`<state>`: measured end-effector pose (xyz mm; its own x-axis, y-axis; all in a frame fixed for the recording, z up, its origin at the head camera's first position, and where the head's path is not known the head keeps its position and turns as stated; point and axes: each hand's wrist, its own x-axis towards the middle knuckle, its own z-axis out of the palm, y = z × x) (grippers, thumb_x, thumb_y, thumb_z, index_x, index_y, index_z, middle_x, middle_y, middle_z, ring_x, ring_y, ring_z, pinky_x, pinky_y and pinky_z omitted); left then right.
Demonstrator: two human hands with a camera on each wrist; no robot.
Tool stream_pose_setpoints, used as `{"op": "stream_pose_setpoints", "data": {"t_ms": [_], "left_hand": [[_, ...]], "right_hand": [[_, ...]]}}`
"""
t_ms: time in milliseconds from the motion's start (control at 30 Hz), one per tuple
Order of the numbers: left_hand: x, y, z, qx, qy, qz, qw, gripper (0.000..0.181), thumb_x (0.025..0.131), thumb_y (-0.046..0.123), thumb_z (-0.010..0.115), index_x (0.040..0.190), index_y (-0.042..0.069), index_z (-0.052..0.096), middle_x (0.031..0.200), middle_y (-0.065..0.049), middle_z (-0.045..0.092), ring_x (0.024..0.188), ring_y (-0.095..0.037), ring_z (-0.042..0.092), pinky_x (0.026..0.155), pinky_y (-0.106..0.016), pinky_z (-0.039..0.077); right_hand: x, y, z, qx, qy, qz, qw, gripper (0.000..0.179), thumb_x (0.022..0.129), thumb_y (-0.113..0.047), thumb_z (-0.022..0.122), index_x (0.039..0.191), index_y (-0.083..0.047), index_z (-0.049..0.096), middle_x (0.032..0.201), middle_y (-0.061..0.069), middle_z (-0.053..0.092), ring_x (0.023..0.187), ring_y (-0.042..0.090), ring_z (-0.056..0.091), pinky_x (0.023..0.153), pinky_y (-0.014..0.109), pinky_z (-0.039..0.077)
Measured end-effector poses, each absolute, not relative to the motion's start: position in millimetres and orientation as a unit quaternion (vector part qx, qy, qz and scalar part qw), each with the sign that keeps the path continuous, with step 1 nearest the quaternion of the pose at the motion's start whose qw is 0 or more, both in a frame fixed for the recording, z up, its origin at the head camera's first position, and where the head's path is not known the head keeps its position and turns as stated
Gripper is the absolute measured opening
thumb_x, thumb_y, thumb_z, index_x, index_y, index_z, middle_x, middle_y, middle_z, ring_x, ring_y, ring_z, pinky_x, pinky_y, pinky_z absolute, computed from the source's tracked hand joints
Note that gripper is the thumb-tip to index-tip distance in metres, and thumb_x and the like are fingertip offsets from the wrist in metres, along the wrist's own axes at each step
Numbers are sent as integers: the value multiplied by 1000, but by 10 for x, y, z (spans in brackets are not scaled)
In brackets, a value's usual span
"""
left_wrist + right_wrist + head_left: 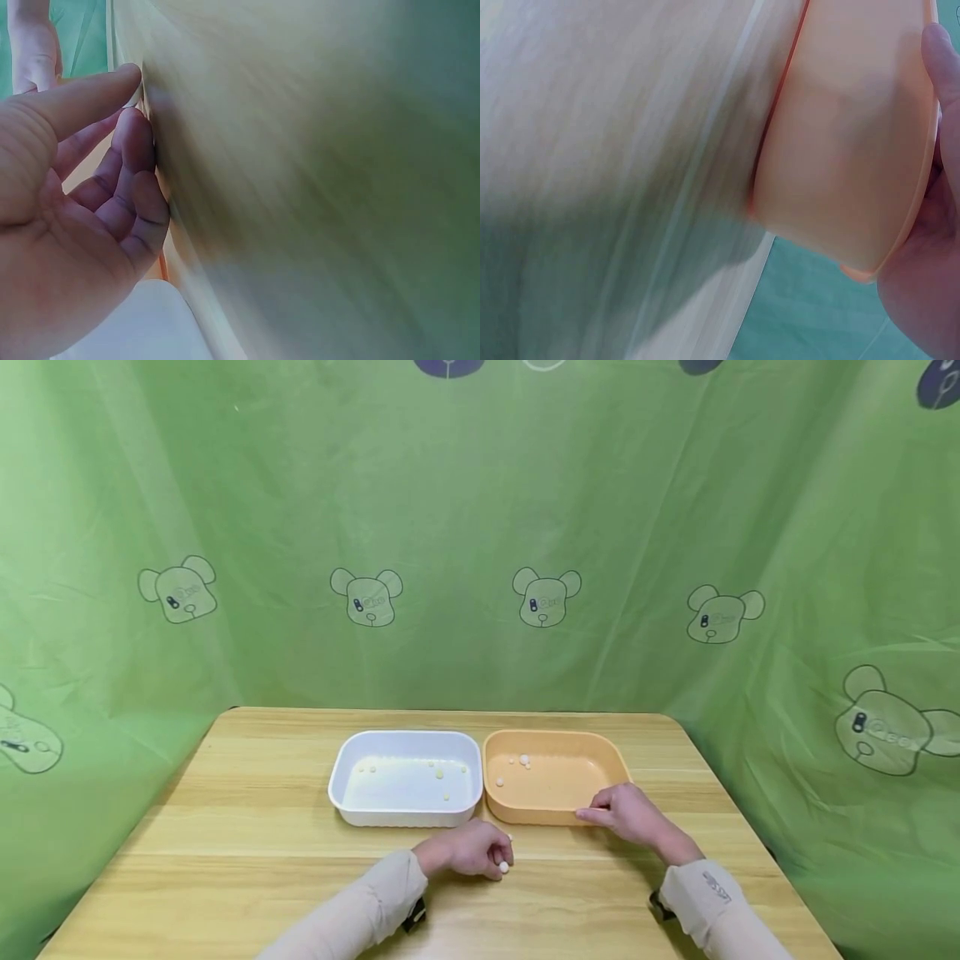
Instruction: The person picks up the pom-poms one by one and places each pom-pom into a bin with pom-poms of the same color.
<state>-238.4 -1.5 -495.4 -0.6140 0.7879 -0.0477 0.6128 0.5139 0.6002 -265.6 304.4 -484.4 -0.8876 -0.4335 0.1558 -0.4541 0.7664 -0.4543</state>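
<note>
My left hand (474, 847) is low over the table in front of the two basins. It pinches a small white ball (504, 867) between thumb and fingertips, and in the left wrist view the fingers mostly hide that ball (135, 97). Another tiny white ball (511, 837) shows just past its knuckles. At the front right corner of the orange basin (536, 817), my right hand (633, 812) grips the rim. The right wrist view has the thumb on the rim of this basin (847, 142), with the other fingers partly hidden behind it.
A white basin (408, 818) stands left of the orange one, their sides close together. Several small yellowish balls (439, 774) lie in it; several white balls (524, 760) lie in the orange basin. The wooden table (225, 843) has a green curtain (465, 660) behind it.
</note>
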Motion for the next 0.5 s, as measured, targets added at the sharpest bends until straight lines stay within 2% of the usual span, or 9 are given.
{"op": "stream_pose_setpoints", "data": {"t_ms": [500], "left_hand": [[-2379,-12,-4967,407,865,245,160,13,78,8,76,81,15,66,68,16,54,64,5,49,62,-9,43]], "right_hand": [[-2653,3039,-4826,231,-941,247,16,38,85,-50,64,65,-17,69,60,-15,55,51,1,42,46,19,36]]}}
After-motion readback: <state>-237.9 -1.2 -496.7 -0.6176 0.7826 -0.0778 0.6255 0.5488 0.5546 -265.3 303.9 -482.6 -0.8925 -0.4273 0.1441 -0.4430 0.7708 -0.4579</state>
